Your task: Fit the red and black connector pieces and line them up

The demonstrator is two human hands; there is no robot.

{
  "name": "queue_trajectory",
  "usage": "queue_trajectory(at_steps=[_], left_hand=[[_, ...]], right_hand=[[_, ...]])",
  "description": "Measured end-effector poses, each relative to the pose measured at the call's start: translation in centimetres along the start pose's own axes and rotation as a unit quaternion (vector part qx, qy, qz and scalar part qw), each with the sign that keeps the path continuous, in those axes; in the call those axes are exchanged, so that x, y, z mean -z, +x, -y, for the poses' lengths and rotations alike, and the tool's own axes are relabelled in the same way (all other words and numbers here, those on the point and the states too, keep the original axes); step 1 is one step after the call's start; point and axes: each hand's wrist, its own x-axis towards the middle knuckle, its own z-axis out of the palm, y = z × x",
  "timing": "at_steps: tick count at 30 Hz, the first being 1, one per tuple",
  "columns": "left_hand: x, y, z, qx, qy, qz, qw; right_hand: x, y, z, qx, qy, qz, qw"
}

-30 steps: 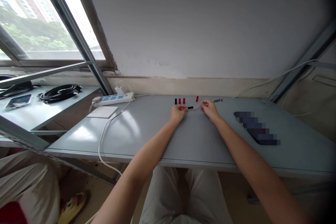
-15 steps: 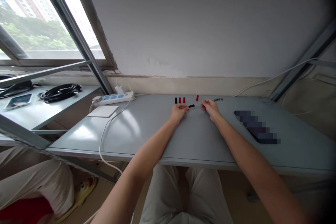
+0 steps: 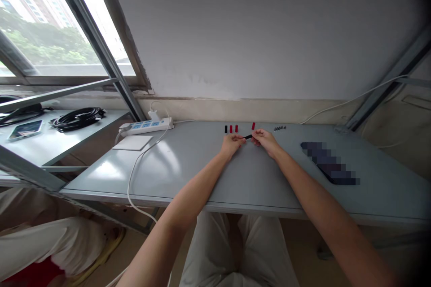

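Observation:
A small black cylinder (image 3: 248,136) is pinched at its left end by my left hand (image 3: 230,145). The closed fingers of my right hand (image 3: 265,141) meet its right end; whether they also hold something small is hidden. Behind my left hand stand one black cylinder (image 3: 226,129) and two red cylinders, the nearer one (image 3: 230,129) beside the other (image 3: 236,128). Another red cylinder (image 3: 253,125) stands behind my right hand. Several small dark pieces (image 3: 279,128) lie on the table to the right of it.
A phone-like dark object (image 3: 328,163), pixelated, lies on the grey table (image 3: 256,184) at right. At left are a power strip (image 3: 146,126), a white flat box (image 3: 133,142) and a white cable (image 3: 129,184). A person's legs (image 3: 67,237) show at lower left.
My right hand has moved left, up to the black cylinder, closing the gap between my hands. The person's legs at lower left have shifted.

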Motion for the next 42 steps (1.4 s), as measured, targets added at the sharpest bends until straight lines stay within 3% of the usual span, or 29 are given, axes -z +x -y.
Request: queue_trajectory(at_steps=[12,18,24,29,31,36,42], left_hand=[[0.2,0.5,0.9,0.001,-0.003,0.005,1.0],[0.2,0.2,0.3,-0.019,0.001,-0.039,0.999],[0.2,0.3,0.3,-0.033,0.005,-0.057,0.998],[0.0,0.2,0.3,-0.041,0.012,-0.042,0.998],[0.0,0.1,0.2,-0.041,0.005,-0.047,0.998],[0.4,0.3,-0.3,-0.016,-0.031,-0.116,0.993],[1.2,0.5,-0.6,0.023,-0.093,-0.168,0.981]], right_hand=[[0.0,-0.6,0.5,0.019,-0.042,0.033,0.998],[0.1,-0.5,0.7,0.079,-0.083,0.04,0.993],[0.1,-0.4,0.5,0.172,-0.277,0.046,0.944],[-0.5,-0.4,0.3,0.217,-0.378,0.009,0.9],[-0.7,-0.1,0.1,0.192,-0.377,-0.009,0.906],[-0.9,0.9,-0.4,0.063,-0.286,-0.013,0.956],[-1.9,3.2,-0.9,0.039,-0.254,-0.02,0.966]])
